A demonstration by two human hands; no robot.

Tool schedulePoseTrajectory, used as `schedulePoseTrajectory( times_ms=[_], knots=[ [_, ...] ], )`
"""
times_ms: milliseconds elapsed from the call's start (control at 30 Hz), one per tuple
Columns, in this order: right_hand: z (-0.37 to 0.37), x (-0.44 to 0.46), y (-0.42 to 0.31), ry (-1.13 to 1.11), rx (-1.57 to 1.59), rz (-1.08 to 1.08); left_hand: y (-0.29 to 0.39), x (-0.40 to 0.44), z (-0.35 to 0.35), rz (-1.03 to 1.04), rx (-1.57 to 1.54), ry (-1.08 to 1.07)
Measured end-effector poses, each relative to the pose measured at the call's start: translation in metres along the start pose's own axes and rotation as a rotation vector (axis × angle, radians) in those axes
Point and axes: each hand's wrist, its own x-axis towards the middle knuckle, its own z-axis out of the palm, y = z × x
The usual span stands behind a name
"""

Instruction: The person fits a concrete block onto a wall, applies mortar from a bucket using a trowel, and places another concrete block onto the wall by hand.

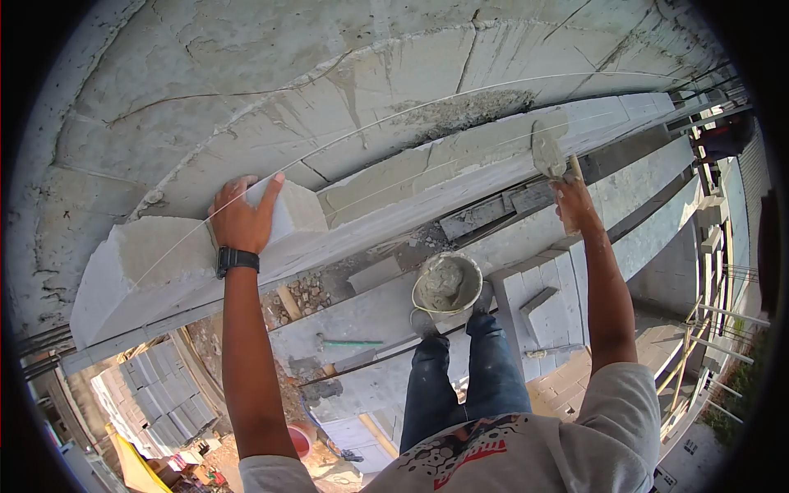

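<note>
My left hand (244, 215) rests with fingers and thumb apart on the top of a white block (297, 204) at the left part of a low block wall. Its fingertips are near a thin string (345, 137) that runs along the wall. In my right hand (574, 204) is a trowel (548, 149), its blade loaded and smeared with wet mortar, over the wall's right part. A layer of grey mortar (444, 163) covers the wall top between my hands. A bucket (478, 302) of wet mortar stands below, close to my feet.
A rough plastered wall (271, 49) rises along the far side. I stand on a grey plank platform (386, 316) with gaps beside it. White blocks (538, 287) are stacked right of my legs. Far below lie more block stacks (160, 394), and scaffold poles (723, 349) stand at right.
</note>
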Motion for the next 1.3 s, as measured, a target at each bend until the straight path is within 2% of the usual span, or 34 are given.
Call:
schedulePoseTrajectory(
  times_ms=[33,133,200,267,300,367,400,500,533,767,833,867,967,1033,1067,1167,1233,1300],
  knots=[
    [0.004,-0.008,-0.010,0.005,0.167,0.154,0.001,0.001,0.000,-0.005,0.000,-0.001],
    [0.054,-0.043,-0.057,-0.076,0.418,0.237,-0.004,0.001,0.000,-0.010,-0.010,-0.010],
    [0.092,-0.058,-0.085,-0.196,0.489,0.189,0.000,0.001,0.000,-0.006,-0.002,-0.018],
    [0.123,-0.068,-0.126,-0.372,0.416,0.188,0.003,0.000,-0.004,-0.007,0.032,-0.028],
    [0.143,-0.070,-0.126,-0.367,0.217,-0.145,0.003,0.000,-0.004,-0.014,0.049,-0.023],
    [0.177,-0.074,-0.128,-0.303,-0.163,-0.660,0.001,0.000,-0.002,-0.010,0.066,-0.017],
    [0.184,-0.077,-0.134,-0.251,-0.347,-0.837,0.004,0.000,-0.002,-0.009,0.049,-0.023],
    [0.162,-0.093,-0.169,-0.336,-0.279,-0.264,0.005,0.000,-0.004,0.004,-0.015,-0.047],
    [0.153,-0.090,-0.166,-0.326,-0.344,-0.185,0.003,0.001,-0.001,0.007,-0.017,-0.031],
    [0.029,-0.039,-0.064,-0.037,-0.479,-0.045,0.005,0.001,-0.002,0.017,-0.003,-0.014],
    [-0.008,-0.007,-0.016,0.043,-0.468,-0.062,0.004,0.001,0.000,0.017,-0.024,-0.021],
    [-0.026,0.020,0.028,0.061,-0.534,-0.148,0.004,0.002,0.000,0.018,-0.031,-0.024],
    [-0.082,0.054,0.068,-0.032,-0.659,-0.243,0.007,0.001,0.000,0.006,-0.054,-0.017],
    [-0.094,0.057,0.071,0.146,-0.329,0.095,0.004,0.002,0.002,0.032,-0.094,-0.012],
    [-0.094,0.056,0.076,0.226,-0.164,0.266,0.003,0.003,0.005,0.042,-0.113,-0.016],
    [-0.035,0.026,0.120,0.630,-0.229,0.043,-0.001,0.004,0.009,0.060,-0.168,-0.020],
    [0.017,-0.035,0.115,0.455,-0.179,0.106,-0.004,0.006,0.014,0.057,-0.166,-0.027],
    [0.089,-0.093,0.147,0.223,-0.142,0.100,-0.010,0.005,0.010,0.026,-0.166,-0.031]
  ],
)
